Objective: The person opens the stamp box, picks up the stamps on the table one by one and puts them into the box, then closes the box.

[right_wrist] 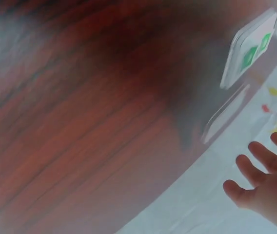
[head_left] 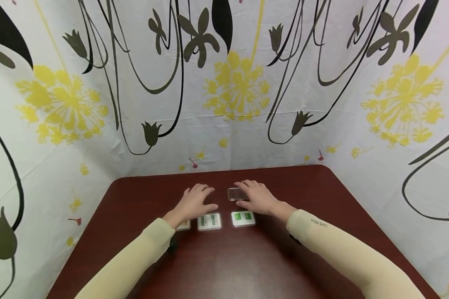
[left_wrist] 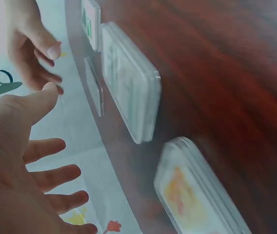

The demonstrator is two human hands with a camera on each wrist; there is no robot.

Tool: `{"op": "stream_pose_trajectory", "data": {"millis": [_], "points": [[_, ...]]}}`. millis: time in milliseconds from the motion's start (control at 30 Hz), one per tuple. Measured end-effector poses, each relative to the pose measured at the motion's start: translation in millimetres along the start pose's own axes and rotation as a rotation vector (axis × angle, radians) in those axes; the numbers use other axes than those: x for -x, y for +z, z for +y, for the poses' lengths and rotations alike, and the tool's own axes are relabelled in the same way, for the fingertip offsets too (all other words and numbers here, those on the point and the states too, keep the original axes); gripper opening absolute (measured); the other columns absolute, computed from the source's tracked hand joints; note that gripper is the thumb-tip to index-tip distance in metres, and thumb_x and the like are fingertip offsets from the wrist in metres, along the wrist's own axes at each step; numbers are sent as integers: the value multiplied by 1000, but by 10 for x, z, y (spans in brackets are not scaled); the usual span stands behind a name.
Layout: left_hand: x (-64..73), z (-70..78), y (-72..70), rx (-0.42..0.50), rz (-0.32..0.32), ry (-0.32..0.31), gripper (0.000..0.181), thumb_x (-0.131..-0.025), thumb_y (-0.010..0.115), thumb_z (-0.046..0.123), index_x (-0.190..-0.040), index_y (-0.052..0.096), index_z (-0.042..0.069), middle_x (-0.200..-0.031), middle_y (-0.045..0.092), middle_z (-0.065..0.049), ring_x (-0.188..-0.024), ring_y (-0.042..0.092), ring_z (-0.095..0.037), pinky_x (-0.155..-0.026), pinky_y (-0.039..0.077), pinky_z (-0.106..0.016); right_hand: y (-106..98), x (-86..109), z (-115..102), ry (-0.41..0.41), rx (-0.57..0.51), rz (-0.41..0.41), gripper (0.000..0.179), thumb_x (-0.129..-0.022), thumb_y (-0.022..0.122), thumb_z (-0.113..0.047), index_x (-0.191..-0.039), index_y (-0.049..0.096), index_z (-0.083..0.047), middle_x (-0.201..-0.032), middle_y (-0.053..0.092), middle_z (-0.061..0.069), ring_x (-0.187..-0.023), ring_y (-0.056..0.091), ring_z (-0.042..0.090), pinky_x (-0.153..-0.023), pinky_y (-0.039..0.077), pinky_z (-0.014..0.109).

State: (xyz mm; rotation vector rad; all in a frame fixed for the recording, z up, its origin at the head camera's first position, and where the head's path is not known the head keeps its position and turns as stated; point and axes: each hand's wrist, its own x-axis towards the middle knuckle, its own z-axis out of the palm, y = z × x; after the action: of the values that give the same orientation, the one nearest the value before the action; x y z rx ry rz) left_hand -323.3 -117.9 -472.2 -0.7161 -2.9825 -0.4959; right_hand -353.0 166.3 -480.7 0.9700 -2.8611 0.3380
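My left hand [head_left: 194,202] hovers over the table with fingers spread, holding nothing. Just below it lies a clear flat case with pale green print [head_left: 209,221]. An orange-printed case [left_wrist: 185,200] shows fully apart from the hand in the left wrist view; my left wrist partly hides it in the head view. My right hand [head_left: 261,197], fingers apart and holding nothing, is above the right side of a transparent flat piece [head_left: 235,194], covering part of it. Nearer me than that hand sits a white case with two green squares [head_left: 243,219].
The dark red wooden table [head_left: 224,265] has rounded far corners. A white cloth [head_left: 232,141] with flower prints hangs behind it and along both sides. The cases lie in a row across the table's middle, with the transparent piece farther back.
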Motion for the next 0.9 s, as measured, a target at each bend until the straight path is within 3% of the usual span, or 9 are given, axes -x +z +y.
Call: {"op": "stream_pose_trajectory", "data": {"millis": [167,367,667,900], "points": [[-189,59,44,32,6,-12,70,-93,68,53,-151,48,19,-152,44,-10,-142,36,-31,-110,24,-67,36,-16,208,97,-1,-58,80,-93,67,-53,-157,38,-16,-147,48,12,-132,48,35,-101,40,61],[-380,100,159,50,4,-2,71,-93,66,55,-152,47,21,-153,42,-11,-143,34,-32,-110,25,-67,96,-41,401,182,-57,-140,86,-91,67,-57,-160,31,-20,-155,40,14,-139,40,36,-104,38,61],[-566,102,330,111,-27,-45,76,-92,67,56,-155,43,20,-158,34,-17,-147,23,-39,-110,18,-71,138,-84,542,195,-85,-170,86,-90,69,-56,-159,34,-18,-156,38,16,-141,37,39,-103,37,63],[-651,139,413,103,-99,-111,82,-90,69,57,-157,39,22,-161,26,-22,-149,11,-49,-109,11,-74,171,-135,576,199,-42,-183,84,-89,68,-60,-158,36,-25,-156,38,14,-141,35,40,-102,38,63]]}}
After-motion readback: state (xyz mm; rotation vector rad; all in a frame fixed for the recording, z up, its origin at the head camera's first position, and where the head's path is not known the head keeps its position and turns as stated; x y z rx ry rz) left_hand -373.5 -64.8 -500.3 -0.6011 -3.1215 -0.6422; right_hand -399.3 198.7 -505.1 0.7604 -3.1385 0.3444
